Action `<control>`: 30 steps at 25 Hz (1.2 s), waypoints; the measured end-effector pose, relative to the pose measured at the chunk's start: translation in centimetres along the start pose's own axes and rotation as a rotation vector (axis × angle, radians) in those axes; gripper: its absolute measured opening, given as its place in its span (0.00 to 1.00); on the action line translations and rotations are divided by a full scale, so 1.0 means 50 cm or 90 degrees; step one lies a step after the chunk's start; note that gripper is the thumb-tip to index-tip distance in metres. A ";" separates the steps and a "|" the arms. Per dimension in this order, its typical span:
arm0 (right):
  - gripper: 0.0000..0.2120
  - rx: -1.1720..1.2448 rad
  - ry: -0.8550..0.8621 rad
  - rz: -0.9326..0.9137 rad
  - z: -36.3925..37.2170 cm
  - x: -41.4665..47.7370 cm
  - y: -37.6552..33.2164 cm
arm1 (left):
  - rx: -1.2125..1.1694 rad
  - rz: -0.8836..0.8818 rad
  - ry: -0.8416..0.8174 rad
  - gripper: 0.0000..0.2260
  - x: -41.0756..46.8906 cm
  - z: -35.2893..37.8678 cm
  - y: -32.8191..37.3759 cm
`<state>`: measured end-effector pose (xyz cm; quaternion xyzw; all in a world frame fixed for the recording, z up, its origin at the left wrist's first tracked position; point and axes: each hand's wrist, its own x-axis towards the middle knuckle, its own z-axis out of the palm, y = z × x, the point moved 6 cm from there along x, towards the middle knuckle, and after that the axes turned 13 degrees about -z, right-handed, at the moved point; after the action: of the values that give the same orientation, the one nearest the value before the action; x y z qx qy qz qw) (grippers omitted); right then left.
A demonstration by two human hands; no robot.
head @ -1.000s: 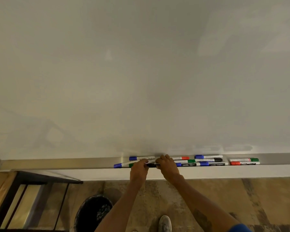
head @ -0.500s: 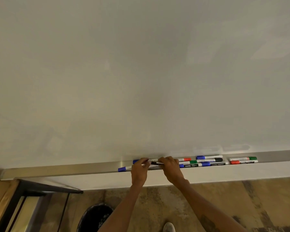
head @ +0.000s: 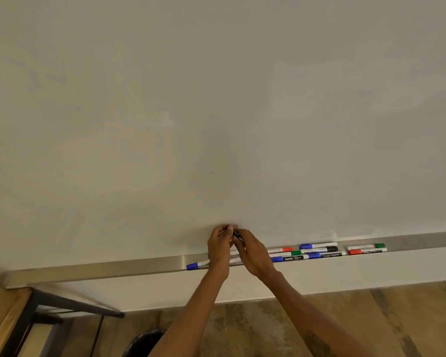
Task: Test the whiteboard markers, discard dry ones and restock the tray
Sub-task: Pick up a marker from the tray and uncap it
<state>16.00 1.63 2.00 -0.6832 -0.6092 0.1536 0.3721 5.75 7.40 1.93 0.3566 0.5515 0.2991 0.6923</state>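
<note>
My left grip (head: 219, 244) and right grip (head: 254, 255) have come up off the tray (head: 113, 267) together, carrying a black marker (head: 238, 236) between them. A moment ago that marker lay in the tray under my fingers. Now it is held just above the tray, in front of the bottom edge of the whiteboard (head: 216, 112). My right grip is wrapped round the barrel. My left grip pinches the other end, where I judge the cap sits, though my fingers hide it. The board shows no ink, so this marker looks untested, and uncapping seems the step in hand.

Other markers lie in the tray. A blue-capped marker (head: 195, 265) lies toward the tray's left end, just beside my left wrist. A cluster of markers (head: 307, 252) with red, green, blue and black caps lies right of my hands. A pair of markers (head: 366, 249) lies further toward the right end. Below, a dark bin (head: 144, 340) shows partly. Nothing stands between marker and board.
</note>
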 end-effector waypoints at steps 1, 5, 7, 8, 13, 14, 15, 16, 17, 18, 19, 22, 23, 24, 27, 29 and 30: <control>0.15 -0.040 0.029 0.001 -0.011 0.004 -0.013 | -0.017 0.004 -0.016 0.05 -0.008 0.004 0.007; 0.16 -0.136 0.098 0.018 -0.034 0.006 -0.058 | -0.050 0.031 -0.031 0.05 -0.033 0.002 0.039; 0.17 -0.150 0.119 0.037 -0.041 0.008 -0.077 | -0.036 0.052 -0.031 0.04 -0.039 0.001 0.062; 0.17 -0.154 0.124 0.042 -0.045 0.010 -0.087 | -0.031 0.063 -0.033 0.04 -0.043 0.001 0.074; 0.24 -0.161 0.152 0.029 -0.077 0.038 -0.139 | -0.082 0.075 -0.044 0.04 -0.073 0.003 0.131; 0.25 -0.156 0.160 0.023 -0.087 0.047 -0.149 | -0.094 0.078 -0.048 0.04 -0.077 0.007 0.148; 0.26 -0.156 0.170 0.015 -0.097 0.056 -0.154 | -0.107 0.079 -0.054 0.05 -0.078 0.013 0.164; 0.27 -0.154 0.178 0.012 -0.108 0.063 -0.157 | -0.118 0.081 -0.063 0.06 -0.078 0.018 0.178; 0.29 -0.154 0.187 0.011 -0.119 0.068 -0.158 | -0.129 0.084 -0.072 0.07 -0.082 0.024 0.190; 0.30 -0.149 0.194 0.014 -0.128 0.069 -0.159 | -0.134 0.091 -0.075 0.07 -0.088 0.028 0.198; 0.31 -0.138 0.208 0.006 -0.134 0.069 -0.157 | -0.133 0.104 -0.073 0.07 -0.095 0.032 0.204; 0.27 -0.015 0.253 -0.051 -0.152 0.058 -0.169 | -0.113 0.180 -0.061 0.08 -0.130 0.038 0.225; 0.22 0.046 0.276 -0.082 -0.160 0.053 -0.175 | -0.107 0.213 -0.060 0.09 -0.142 0.039 0.237; 0.15 0.099 0.297 -0.105 -0.175 0.048 -0.184 | -0.100 0.247 -0.057 0.09 -0.156 0.040 0.251; 0.18 0.146 0.342 -0.174 -0.237 0.050 -0.226 | -0.081 0.343 -0.037 0.10 -0.201 0.042 0.314; 0.24 0.197 0.361 -0.219 -0.297 0.062 -0.271 | -0.066 0.416 -0.024 0.09 -0.237 0.051 0.370; 0.24 0.211 0.377 -0.257 -0.332 0.067 -0.297 | -0.063 0.447 -0.021 0.09 -0.254 0.056 0.399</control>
<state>17.04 -0.79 24.36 -0.4953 -0.5643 -0.0300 0.6598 5.35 7.99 25.75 0.4950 0.3689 0.5393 0.5728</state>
